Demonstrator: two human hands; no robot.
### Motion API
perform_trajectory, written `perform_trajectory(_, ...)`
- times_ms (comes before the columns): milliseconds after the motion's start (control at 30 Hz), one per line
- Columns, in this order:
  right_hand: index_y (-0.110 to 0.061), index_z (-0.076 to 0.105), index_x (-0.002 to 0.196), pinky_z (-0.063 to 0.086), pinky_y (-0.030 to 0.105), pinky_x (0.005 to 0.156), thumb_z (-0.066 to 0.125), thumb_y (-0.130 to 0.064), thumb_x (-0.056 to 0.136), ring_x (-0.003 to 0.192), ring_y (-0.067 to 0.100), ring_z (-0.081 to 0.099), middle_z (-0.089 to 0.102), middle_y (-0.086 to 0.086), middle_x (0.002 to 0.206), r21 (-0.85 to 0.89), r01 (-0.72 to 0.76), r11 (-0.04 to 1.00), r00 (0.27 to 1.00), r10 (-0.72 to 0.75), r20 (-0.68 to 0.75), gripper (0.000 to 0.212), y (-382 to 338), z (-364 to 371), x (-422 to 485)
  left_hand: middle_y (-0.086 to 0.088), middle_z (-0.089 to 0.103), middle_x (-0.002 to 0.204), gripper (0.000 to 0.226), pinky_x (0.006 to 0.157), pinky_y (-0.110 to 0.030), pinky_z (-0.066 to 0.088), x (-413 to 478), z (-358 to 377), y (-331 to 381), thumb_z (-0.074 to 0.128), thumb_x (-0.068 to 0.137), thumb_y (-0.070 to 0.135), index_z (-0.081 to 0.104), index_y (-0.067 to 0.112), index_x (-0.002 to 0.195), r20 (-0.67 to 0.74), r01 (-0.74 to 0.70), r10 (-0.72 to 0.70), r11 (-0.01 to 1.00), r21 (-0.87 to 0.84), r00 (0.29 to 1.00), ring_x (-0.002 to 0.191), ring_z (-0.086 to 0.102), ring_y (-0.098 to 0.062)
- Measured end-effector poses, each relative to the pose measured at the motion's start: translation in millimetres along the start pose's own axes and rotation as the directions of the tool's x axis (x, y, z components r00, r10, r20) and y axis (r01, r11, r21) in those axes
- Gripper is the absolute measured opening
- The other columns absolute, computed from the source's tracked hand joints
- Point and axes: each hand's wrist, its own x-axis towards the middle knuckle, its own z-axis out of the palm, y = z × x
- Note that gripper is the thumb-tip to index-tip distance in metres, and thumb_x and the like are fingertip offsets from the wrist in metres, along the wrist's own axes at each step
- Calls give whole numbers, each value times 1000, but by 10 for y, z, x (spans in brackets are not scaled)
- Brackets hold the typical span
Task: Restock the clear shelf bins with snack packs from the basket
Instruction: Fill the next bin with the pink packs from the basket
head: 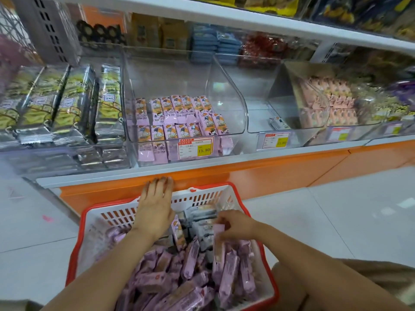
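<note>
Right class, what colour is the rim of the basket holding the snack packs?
The basket rim is red; clearest in the head view.

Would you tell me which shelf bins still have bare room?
The bin right of the purple packs is nearly bare: one lone pack at its front. Behind the purple packs their bin is bare too. The silver packs and pink packs crowd their bins.

- A shop, by the look of it the snack aisle of a grocery store.
- A printed price tag (195,148) reading 15.80 fronts a clear bin (224,90) of purple snack packs (179,113).
- Right of that tag, a similar tag (274,140) fronts the next bin; its print is blurred.
- Above the tag runs a white shelf board (202,12) of packaged goods.
- Below the tag stands a red-and-white shopping basket (202,194).
</note>
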Motion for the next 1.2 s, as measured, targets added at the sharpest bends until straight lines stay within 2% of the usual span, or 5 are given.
perform_trajectory(200, -19, 58, 98, 46, 19, 68, 83, -26, 78, 75, 9, 56, 62, 0, 91, 331, 153, 931, 957, -56, -286, 32, -277, -343, -88, -1, 55, 130, 73, 90, -36, 47, -24, -351, 292, 31, 83, 60, 51, 20, 141, 122, -110, 165, 923, -369, 979, 114, 57, -23)
perform_trajectory(467, -4, 59, 105, 52, 25, 81, 76, -10, 84, 86, 13, 62, 67, 7, 96, 523, 466, 713, 842, -176, -511, 28, -776, -684, -406, 7, 66, 80, 27, 60, -28, 44, 82, -717, 591, 70, 85, 37, 62, 19, 103, -84, -21, -53, 715, -698, 995, 68, 59, -9)
perform_trajectory(767, -9, 57, 106, 51, 37, 86, 76, -8, 83, 88, 17, 63, 66, 2, 96, 367, 573, 733, 779, -349, -521, 30, -899, -739, -665, 7, 68, 82, 17, 70, -26, 51, 130, -1177, 606, 66, 88, 28, 61, 23, 103, -103, -49, -238, 226, -973, 966, 76, 62, -12)
perform_trajectory(1000, -20, 60, 104, 48, 18, 63, 73, -6, 85, 68, 7, 58, 62, 5, 80, 173, 596, 784, 588, -279, -759, 27, -1357, -1253, -628, -3, 54, 134, 46, 114, -41, 25, 322, -1242, 258, 46, 92, 32, 54, 13, 134, -557, -114, -93, 939, -326, 825, 130, 43, -23)
perform_trajectory(1200, -25, 64, 100, 55, 34, 64, 73, -23, 86, 64, 16, 64, 63, 1, 66, 62, 333, 941, 551, -141, -823, 17, -1582, -1602, -105, -11, 51, 144, 91, 118, -51, 18, 334, -1093, 26, 75, 72, 20, 33, 8, 152, -375, -94, 96, 995, 24, 922, 134, 45, -32)
